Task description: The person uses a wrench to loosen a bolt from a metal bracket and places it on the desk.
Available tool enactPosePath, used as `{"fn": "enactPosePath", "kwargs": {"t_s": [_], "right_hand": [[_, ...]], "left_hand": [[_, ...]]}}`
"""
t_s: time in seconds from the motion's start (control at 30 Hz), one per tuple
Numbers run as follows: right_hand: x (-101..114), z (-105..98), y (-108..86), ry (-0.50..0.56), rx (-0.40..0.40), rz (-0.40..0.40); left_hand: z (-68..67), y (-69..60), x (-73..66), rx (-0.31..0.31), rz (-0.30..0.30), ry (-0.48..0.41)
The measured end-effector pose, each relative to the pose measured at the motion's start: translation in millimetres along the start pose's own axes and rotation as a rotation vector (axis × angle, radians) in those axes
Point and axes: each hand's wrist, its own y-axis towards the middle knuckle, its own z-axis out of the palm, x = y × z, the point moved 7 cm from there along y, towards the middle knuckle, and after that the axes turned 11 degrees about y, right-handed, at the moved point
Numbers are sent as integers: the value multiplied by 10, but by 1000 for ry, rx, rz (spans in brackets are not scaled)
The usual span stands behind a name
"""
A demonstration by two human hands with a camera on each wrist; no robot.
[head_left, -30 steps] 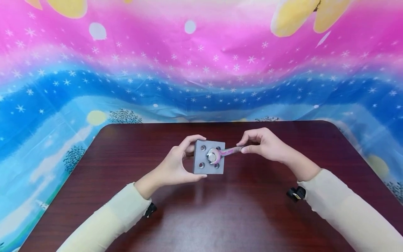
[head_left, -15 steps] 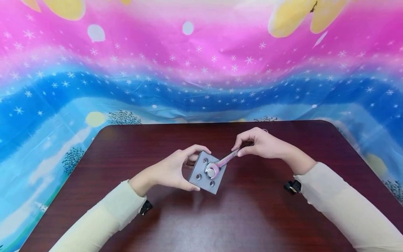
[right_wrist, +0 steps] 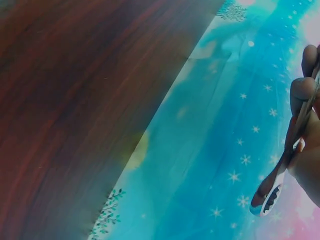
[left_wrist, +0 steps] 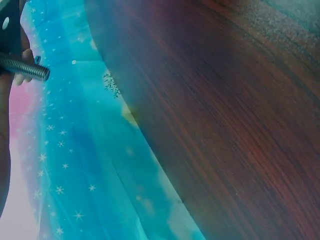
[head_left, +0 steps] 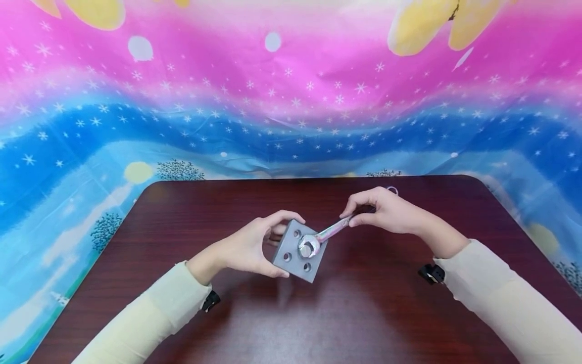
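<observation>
A grey square metal plate (head_left: 297, 264) with holes is held tilted above the table in my left hand (head_left: 250, 246). Fingers lie along its upper-left edge, the thumb along the lower left. At the plate's middle sits a silver bolt head (head_left: 305, 251). The bolt's threaded shank (left_wrist: 31, 68) sticks out behind, as the left wrist view shows. My right hand (head_left: 388, 210) pinches a shiny wrench (head_left: 333, 231) by its handle. The wrench's open end lies around the upper-right side of the bolt head; how fully it seats is unclear. Its ring end (right_wrist: 270, 200) emerges behind the hand.
A dark reddish-brown table (head_left: 254, 323) spreads beneath both hands. Behind its far edge hangs a pink and blue curtain (head_left: 291, 121) with snowflakes. Black wrist cameras (head_left: 432, 274) hang below both cuffs.
The plate has tilted clockwise and dropped slightly with my left hand. The wrench handle has swung to point more upward, and the wrench has since shifted slightly right along with my right hand.
</observation>
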Motion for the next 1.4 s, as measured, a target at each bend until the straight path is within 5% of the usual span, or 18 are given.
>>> {"fn": "enactPosePath", "kwargs": {"t_s": [0.3,0.57,0.83,1.03,1.4], "right_hand": [[-108,-53,-247,-8,-202,27],[-148,56,-365,89,-372,41],[-104,208,-360,212,-470,61],[-50,351,-305,257,-473,77],[38,527,-232,316,-470,73]], "left_hand": [[-179,-23,42,-300,-25,38],[-298,-36,40,-567,-34,67],[-319,-49,26,-772,-9,162],[-310,-50,16,-867,-18,231],[-270,-39,-22,-917,-11,297]]}}
